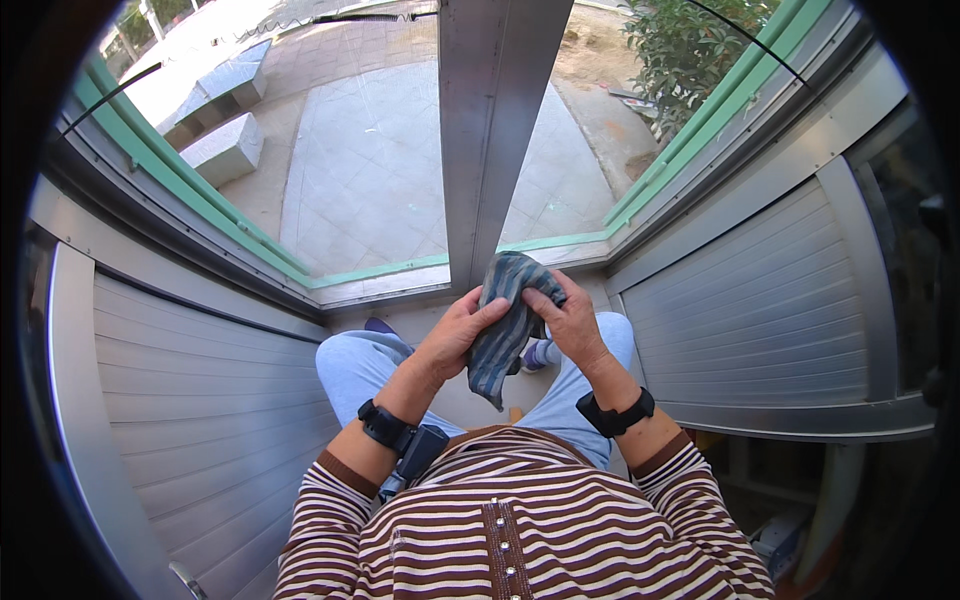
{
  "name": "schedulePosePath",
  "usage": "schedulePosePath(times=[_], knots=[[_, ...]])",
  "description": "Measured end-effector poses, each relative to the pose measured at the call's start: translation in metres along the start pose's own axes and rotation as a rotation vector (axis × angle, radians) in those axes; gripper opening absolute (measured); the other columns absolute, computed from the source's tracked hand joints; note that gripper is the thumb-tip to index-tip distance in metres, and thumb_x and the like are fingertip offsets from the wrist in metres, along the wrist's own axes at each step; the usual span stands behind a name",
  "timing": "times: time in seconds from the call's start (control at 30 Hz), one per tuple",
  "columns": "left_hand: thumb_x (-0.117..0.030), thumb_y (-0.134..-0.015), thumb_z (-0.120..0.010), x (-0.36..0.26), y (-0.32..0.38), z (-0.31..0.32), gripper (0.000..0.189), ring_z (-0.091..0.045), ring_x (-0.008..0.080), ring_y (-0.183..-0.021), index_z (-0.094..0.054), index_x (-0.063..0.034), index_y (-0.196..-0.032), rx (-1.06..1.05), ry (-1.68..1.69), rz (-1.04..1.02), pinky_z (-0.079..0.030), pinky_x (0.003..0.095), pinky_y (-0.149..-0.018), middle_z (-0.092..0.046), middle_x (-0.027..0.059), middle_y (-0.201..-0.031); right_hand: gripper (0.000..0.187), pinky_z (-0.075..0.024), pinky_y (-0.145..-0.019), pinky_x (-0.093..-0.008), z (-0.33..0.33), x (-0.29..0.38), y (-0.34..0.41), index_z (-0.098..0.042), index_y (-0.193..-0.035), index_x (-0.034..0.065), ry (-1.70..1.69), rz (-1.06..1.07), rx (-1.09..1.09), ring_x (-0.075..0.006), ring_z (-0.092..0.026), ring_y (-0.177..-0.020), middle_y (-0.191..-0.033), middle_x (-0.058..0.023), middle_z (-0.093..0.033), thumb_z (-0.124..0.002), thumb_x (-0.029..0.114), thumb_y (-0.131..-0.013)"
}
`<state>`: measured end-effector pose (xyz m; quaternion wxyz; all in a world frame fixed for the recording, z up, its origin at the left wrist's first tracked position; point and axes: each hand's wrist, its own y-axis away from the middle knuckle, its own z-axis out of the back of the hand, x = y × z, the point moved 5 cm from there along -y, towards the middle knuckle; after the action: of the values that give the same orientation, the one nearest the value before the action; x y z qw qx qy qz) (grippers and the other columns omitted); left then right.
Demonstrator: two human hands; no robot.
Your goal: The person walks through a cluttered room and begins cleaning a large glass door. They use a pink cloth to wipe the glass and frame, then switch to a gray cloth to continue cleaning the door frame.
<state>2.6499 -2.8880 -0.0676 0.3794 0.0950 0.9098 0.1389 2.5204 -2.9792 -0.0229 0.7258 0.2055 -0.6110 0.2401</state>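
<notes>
A blue-and-grey striped cloth [501, 341] is held up between my two hands, above the floor and between my knees. My left hand [454, 334] grips its left edge, with the thumb lying on top. On the other side, my right hand [571, 319] pinches the upper right part between thumb and fingers. The cloth's upper end bulges in a fold, and its lower end hangs to a loose point. The fingers behind the fabric are partly hidden.
A metal door post [487, 135] rises straight ahead. Metal-panelled doors stand at left [202, 420] and right [750, 300], close to my knees. Green-edged mesh screens [360, 274] flank the post. Outside are paving [367, 165], stone blocks [225, 150] and a bush [690, 60].
</notes>
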Motion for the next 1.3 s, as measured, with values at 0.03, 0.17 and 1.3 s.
schedulePosePath(times=[0.03,0.17,1.3], knots=[[-0.026,-0.083,-0.076,-0.002,0.002,0.0,0.061,-0.061,0.0121,-0.096,-0.045,-0.0025,-0.13,0.036,-0.142,-0.043,-0.052,0.0258,-0.083,-0.06,0.0078,-0.112,0.031,-0.0481,-0.062,-0.024,0.004,-0.002,0.001,-0.064,-0.101,0.0006,-0.165,-0.048,-0.037,-0.011,-0.058,-0.068,-0.08,-0.0036,-0.064,-0.068,0.029,-0.089],[-0.014,-0.085,-0.072,0.002,0.006,0.006,0.05,-0.058,0.0116,-0.103,-0.05,-0.0009,-0.128,0.074,-0.439,-0.031,-0.047,0.0264,-0.091,-0.062,0.0042,-0.111,0.031,-0.0417,-0.046,-0.0221,0.02,-0.018,0.014,-0.065,-0.09,0.0044,-0.397,-0.308,-0.118,-0.0067,-0.052,-0.053,-0.068,0.001,-0.06,-0.067,0.035,-0.09],[-0.018,-0.09,-0.067,-0.012,0.014,-0.01,0.019,-0.058,0.0115,-0.08,-0.065,-0.0011,-0.097,-0.133,-0.754,-0.519,-0.047,0.025,-0.073,-0.064,0.0039,-0.092,0.03,-0.0448,-0.063,-0.0306,0.019,-0.022,0.052,-0.064,-0.096,-0.0014,0.314,0.072,-0.058,-0.0176,-0.055,-0.068,-0.079,-0.0084,-0.058,-0.057,0.028,-0.096]])
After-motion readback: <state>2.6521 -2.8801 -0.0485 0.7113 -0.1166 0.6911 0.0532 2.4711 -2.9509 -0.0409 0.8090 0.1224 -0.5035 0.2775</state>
